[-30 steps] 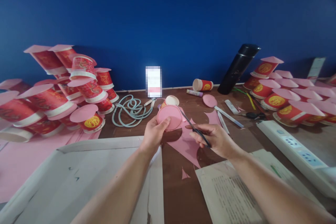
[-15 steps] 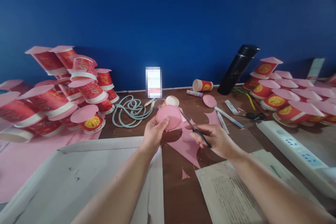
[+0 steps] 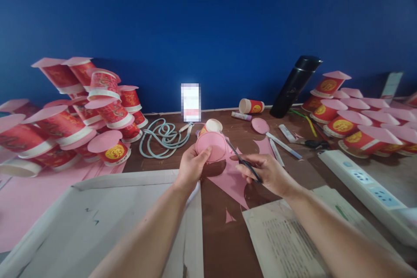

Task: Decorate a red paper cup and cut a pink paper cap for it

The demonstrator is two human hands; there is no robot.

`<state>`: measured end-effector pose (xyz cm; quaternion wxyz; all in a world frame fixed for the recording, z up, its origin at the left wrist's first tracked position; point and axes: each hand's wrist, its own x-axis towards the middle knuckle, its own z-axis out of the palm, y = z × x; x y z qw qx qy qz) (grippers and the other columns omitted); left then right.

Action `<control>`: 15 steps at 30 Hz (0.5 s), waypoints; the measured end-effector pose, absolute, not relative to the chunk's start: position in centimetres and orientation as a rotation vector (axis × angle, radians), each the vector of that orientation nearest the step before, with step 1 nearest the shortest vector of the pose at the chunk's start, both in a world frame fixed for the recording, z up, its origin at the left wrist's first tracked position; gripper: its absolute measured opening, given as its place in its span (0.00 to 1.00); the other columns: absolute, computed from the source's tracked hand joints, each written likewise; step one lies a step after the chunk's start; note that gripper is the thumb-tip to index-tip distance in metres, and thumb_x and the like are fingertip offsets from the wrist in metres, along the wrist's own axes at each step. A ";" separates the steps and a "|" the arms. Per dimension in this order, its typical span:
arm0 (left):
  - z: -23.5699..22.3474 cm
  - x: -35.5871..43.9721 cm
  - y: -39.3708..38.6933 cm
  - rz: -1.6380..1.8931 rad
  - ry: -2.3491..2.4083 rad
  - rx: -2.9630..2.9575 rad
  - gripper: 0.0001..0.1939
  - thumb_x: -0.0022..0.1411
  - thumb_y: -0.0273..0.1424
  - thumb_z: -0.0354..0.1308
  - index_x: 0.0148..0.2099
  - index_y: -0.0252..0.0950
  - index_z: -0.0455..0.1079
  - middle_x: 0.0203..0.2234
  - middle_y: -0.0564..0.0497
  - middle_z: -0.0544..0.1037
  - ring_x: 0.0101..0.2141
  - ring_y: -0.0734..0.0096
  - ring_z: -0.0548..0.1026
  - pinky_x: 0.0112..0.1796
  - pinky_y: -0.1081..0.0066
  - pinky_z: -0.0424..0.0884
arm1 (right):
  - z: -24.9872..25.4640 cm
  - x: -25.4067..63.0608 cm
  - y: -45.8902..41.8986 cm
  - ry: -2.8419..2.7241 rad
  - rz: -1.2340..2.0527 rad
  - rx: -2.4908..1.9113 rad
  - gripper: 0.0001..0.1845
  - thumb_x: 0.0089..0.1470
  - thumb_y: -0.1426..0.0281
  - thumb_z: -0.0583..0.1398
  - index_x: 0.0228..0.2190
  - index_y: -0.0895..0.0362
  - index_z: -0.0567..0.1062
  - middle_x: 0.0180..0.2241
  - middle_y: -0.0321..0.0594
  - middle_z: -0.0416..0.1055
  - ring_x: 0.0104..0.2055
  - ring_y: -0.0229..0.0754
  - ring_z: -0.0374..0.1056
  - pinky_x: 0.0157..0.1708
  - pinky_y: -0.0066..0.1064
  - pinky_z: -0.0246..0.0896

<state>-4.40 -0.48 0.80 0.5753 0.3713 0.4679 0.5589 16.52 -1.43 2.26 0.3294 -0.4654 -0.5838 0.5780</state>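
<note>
Between thumb and fingers, my left hand [image 3: 192,165] pinches a round pink paper disc [image 3: 213,143] just above the tabletop. My right hand [image 3: 269,173] is closed around a pair of dark scissors [image 3: 249,167]. Their blades point up and left, close to the disc's right edge; whether they touch it I cannot tell. Under the hands lies a pink paper offcut [image 3: 233,182] with curved cut-outs. Behind the disc a paper cup [image 3: 214,125] is partly hidden. A small pink scrap [image 3: 230,216] rests nearer to me.
Red paper cups topped with pink paper [image 3: 107,113] pile up at left, and more [image 3: 355,117] at right. A blue cable [image 3: 163,139], black flask [image 3: 295,89], glue stick [image 3: 241,115], pen [image 3: 285,145], power strip [image 3: 365,186], white tray-like box [image 3: 124,221] and printed sheet [image 3: 289,234] surround the hands.
The pink disc in my left hand has shifted slightly right and tilted a little. My right hand and the scissors have barely moved.
</note>
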 end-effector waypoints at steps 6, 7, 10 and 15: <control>0.8 -4.5 -0.4 1.296 1.066 0.920 0.22 0.49 0.43 0.68 0.41 0.31 0.75 0.32 0.45 0.79 0.30 0.67 0.75 0.35 0.68 0.71 | 2.8 16.5 -1.4 -1.520 1.506 -1.216 0.29 0.45 0.58 0.69 0.46 0.63 0.78 0.22 0.32 0.65 0.22 0.30 0.59 0.23 0.25 0.56; 0.8 -4.5 -0.4 1.292 1.066 0.919 0.22 0.49 0.43 0.68 0.41 0.31 0.75 0.32 0.45 0.80 0.31 0.67 0.76 0.35 0.68 0.71 | 2.8 16.5 -1.4 -1.514 1.513 -1.208 0.29 0.45 0.58 0.69 0.47 0.62 0.78 0.22 0.32 0.65 0.22 0.30 0.59 0.23 0.25 0.56; 0.8 -4.5 -0.5 1.293 1.061 0.901 0.23 0.48 0.43 0.68 0.41 0.31 0.75 0.31 0.46 0.80 0.30 0.66 0.76 0.35 0.68 0.71 | 2.6 16.6 -1.3 -1.494 1.538 -1.199 0.29 0.45 0.58 0.69 0.47 0.62 0.78 0.21 0.32 0.64 0.22 0.30 0.58 0.23 0.26 0.56; 1.1 -4.3 -0.6 1.298 1.042 0.883 0.25 0.47 0.43 0.69 0.43 0.31 0.75 0.32 0.45 0.80 0.31 0.66 0.76 0.34 0.69 0.72 | 2.2 16.8 -1.3 -1.466 1.563 -1.162 0.29 0.45 0.59 0.69 0.47 0.62 0.78 0.21 0.32 0.63 0.22 0.30 0.57 0.23 0.26 0.57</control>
